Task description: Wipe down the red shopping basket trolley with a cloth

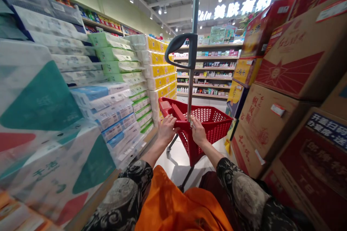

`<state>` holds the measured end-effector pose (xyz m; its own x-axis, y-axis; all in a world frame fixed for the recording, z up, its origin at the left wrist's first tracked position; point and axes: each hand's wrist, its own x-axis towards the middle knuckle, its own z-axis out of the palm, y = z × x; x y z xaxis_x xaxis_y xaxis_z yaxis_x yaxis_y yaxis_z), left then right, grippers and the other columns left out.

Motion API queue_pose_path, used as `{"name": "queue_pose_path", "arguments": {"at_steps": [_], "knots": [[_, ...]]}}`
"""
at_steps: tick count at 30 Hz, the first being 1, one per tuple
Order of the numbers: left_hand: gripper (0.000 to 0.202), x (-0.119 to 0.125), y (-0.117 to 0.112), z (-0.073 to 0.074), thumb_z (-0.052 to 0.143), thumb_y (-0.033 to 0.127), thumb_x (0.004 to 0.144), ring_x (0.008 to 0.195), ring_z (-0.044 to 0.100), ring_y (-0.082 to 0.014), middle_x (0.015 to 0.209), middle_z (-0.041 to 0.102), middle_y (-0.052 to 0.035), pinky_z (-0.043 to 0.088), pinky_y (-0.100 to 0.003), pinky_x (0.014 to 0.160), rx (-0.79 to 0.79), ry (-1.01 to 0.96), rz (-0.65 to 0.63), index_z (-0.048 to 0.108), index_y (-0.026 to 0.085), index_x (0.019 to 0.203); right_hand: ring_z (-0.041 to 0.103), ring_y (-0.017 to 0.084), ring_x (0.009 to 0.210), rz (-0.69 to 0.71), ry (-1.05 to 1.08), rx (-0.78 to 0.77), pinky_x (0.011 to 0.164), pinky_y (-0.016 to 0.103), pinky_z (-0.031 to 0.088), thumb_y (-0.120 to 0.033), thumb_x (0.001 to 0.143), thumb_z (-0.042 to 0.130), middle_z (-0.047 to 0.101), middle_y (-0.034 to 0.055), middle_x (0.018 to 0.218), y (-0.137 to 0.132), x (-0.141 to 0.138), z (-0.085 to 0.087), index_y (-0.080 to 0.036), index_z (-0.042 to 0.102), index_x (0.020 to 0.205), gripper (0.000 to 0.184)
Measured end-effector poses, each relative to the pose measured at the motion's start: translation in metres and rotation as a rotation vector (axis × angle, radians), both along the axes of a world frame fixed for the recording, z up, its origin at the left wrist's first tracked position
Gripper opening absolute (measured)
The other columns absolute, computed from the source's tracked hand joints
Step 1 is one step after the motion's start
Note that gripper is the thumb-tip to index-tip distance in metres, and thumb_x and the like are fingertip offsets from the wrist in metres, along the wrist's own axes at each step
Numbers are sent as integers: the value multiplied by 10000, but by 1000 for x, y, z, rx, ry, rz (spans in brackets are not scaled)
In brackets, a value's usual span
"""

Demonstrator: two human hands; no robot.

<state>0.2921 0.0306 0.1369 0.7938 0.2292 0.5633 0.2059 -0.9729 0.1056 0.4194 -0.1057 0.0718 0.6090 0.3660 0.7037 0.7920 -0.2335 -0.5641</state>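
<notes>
A red plastic shopping cart (219, 130) with perforated basket sides stands right in front of me in the head view. My left hand (166, 130) is closed over the left part of its near rim. Close to the foot of the upright metal pole (191, 94), my right hand (198, 131) grips the same rim, its fingers curled against the pole. Higher on that pole sits a dark grey loop handle (180, 51), touched by neither hand. Part of the cart's inside is hidden behind the near rim and the pole.
Stacked tissue packs (114, 112) line the left side, with yellow-and-white packs (159, 68) farther on. Cardboard cartons (279, 115) rise close on the right. Across the aisle's far end stand shelves of small bottles and boxes (208, 75). Pale floor (159, 160) shows below the cart.
</notes>
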Motion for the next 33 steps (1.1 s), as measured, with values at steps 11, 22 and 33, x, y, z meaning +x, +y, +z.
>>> {"name": "queue_pose_path", "arguments": {"at_steps": [11, 22, 33], "knots": [[576, 23, -59, 11, 490, 490, 821, 1214, 422, -267, 1293, 531, -106, 300, -463, 1009, 51, 72, -138, 417, 199, 1313, 379, 199, 1304, -178, 24, 136, 1088, 418, 327, -186, 847, 354, 469, 109, 1367, -59, -3, -3, -137, 500, 1281, 461], [713, 32, -9, 31, 379, 694, 773, 1331, 311, -264, 1456, 365, -42, 229, -484, 1086, -37, 313, -90, 371, 296, 1365, 487, 187, 1200, -103, -8, 131, 1052, 397, 374, -170, 827, 375, 562, 70, 1261, -67, -29, 33, -198, 543, 1223, 431], [727, 30, -77, 15, 264, 636, 841, 1327, 300, -302, 1436, 367, -163, 247, -530, 1044, 44, 169, -11, 353, 163, 1385, 597, 216, 988, -258, 120, -105, 921, 349, 446, -152, 756, 404, 663, 78, 1064, -104, 17, 59, -177, 648, 1047, 381]]}}
